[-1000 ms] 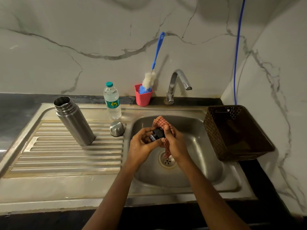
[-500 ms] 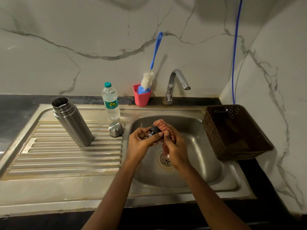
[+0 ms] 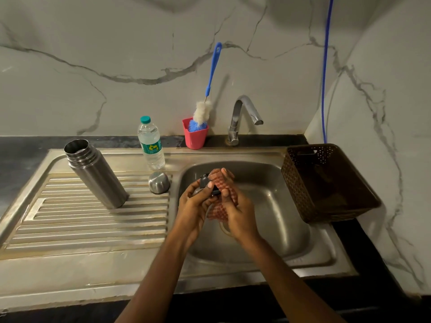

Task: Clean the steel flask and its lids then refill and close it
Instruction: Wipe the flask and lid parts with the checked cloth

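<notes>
The open steel flask [image 3: 98, 174] stands upright on the ribbed drainboard, left of the basin. Its steel cup lid [image 3: 159, 183] sits upside down by the basin's left rim. Over the basin my left hand [image 3: 193, 205] grips a small black inner lid [image 3: 207, 183]. My right hand [image 3: 238, 210] holds a red checked cloth [image 3: 221, 185] wrapped against that lid. Part of the cloth hangs down between my palms. A water bottle [image 3: 150, 144] with a teal cap stands behind the cup lid.
The sink basin [image 3: 275, 206] is below my hands, with the tap [image 3: 242, 117] at the back, not running. A pink cup [image 3: 195, 136] holds a blue-handled bottle brush [image 3: 208, 89]. A dark brown perforated basket [image 3: 326, 183] sits on the right rim.
Both hands stay over the basin; the cloth has shifted around the black lid, and my right fingers now lie over the top of it.
</notes>
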